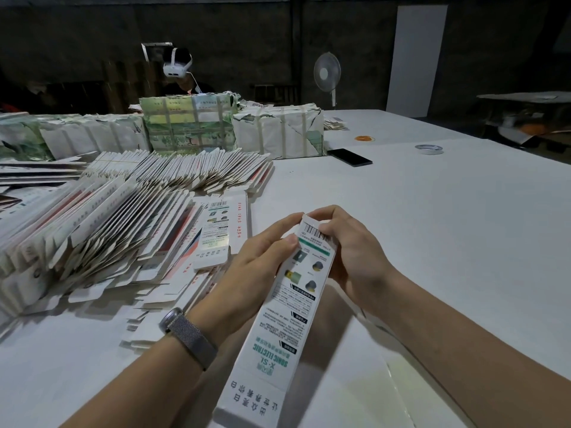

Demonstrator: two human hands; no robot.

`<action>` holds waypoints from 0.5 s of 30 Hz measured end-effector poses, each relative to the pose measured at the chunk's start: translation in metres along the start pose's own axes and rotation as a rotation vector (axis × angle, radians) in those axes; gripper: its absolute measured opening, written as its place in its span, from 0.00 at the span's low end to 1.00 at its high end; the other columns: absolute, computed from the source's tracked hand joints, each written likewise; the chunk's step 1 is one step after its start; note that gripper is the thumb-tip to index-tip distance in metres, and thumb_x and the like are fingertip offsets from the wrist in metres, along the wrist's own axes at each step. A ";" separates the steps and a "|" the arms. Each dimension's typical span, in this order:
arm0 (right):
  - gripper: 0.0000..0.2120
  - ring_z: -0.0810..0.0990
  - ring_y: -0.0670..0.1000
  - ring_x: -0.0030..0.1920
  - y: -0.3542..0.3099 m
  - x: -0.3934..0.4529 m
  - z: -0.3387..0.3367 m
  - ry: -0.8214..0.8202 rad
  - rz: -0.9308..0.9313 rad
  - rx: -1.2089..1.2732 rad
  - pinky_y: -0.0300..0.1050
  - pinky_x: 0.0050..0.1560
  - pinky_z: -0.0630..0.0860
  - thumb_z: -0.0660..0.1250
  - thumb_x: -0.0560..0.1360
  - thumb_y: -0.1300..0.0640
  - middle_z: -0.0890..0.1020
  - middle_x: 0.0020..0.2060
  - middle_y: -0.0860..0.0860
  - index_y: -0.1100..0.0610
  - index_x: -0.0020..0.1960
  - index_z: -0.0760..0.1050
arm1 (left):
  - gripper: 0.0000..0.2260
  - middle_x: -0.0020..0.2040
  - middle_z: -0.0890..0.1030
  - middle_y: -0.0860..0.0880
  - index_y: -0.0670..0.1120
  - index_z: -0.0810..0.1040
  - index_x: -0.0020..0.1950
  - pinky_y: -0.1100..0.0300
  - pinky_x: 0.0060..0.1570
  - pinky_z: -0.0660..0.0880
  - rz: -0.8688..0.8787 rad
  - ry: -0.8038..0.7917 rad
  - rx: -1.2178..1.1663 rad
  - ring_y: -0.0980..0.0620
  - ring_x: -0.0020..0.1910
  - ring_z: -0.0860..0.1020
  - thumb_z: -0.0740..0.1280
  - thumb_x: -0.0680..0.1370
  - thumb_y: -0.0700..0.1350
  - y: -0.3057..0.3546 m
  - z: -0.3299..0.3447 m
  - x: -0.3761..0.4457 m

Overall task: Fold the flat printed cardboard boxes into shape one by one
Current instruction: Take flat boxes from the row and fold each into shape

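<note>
I hold a long white printed box (279, 329) with green lettering and a barcode, squared up and pointing away from me over the table. My left hand (256, 267) grips its left side near the far end, thumb lying across the printed face. My right hand (346, 251) grips the right side, and its fingers pinch the end flap by the barcode. Fanned rows of flat printed boxes (102, 233) lie to the left. One flat box (219, 230) rests face up beside them.
Strapped wrapped bundles (278, 131) stand at the back of the white table (448, 227). A black phone (349, 156), a tape roll (428, 148) and an orange ring (364, 138) lie further right. A person wearing a headset (177, 69) sits behind the bundles. A fan (327, 72) stands beyond.
</note>
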State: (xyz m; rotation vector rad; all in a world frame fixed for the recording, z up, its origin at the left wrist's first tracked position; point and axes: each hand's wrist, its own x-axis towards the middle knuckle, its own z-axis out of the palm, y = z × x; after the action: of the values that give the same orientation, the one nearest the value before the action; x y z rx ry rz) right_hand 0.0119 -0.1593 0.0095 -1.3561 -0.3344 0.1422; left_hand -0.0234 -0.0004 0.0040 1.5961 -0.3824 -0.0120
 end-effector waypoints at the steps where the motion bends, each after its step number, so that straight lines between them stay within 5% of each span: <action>1: 0.17 0.81 0.50 0.34 0.000 0.000 -0.001 0.008 0.004 -0.011 0.45 0.33 0.77 0.57 0.78 0.59 0.82 0.34 0.52 0.44 0.38 0.80 | 0.16 0.54 0.86 0.44 0.54 0.72 0.72 0.56 0.48 0.82 -0.003 -0.010 0.023 0.43 0.53 0.85 0.57 0.85 0.44 0.000 0.000 0.000; 6: 0.21 0.81 0.50 0.34 -0.001 -0.001 0.000 0.015 -0.005 -0.031 0.46 0.35 0.76 0.55 0.81 0.61 0.82 0.35 0.53 0.44 0.38 0.79 | 0.16 0.51 0.86 0.44 0.56 0.72 0.71 0.60 0.42 0.80 0.013 -0.008 0.106 0.48 0.47 0.85 0.56 0.85 0.43 0.002 0.002 -0.001; 15: 0.07 0.81 0.50 0.30 -0.003 -0.001 0.000 0.048 -0.031 -0.017 0.42 0.31 0.79 0.63 0.82 0.59 0.81 0.34 0.53 0.55 0.45 0.76 | 0.16 0.50 0.86 0.45 0.57 0.72 0.69 0.61 0.42 0.80 0.038 -0.016 0.109 0.51 0.45 0.85 0.55 0.86 0.41 0.002 0.003 -0.002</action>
State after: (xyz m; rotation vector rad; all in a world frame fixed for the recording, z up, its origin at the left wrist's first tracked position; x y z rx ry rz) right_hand 0.0109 -0.1603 0.0126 -1.3682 -0.3169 0.0810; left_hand -0.0264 -0.0030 0.0051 1.6968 -0.4316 0.0251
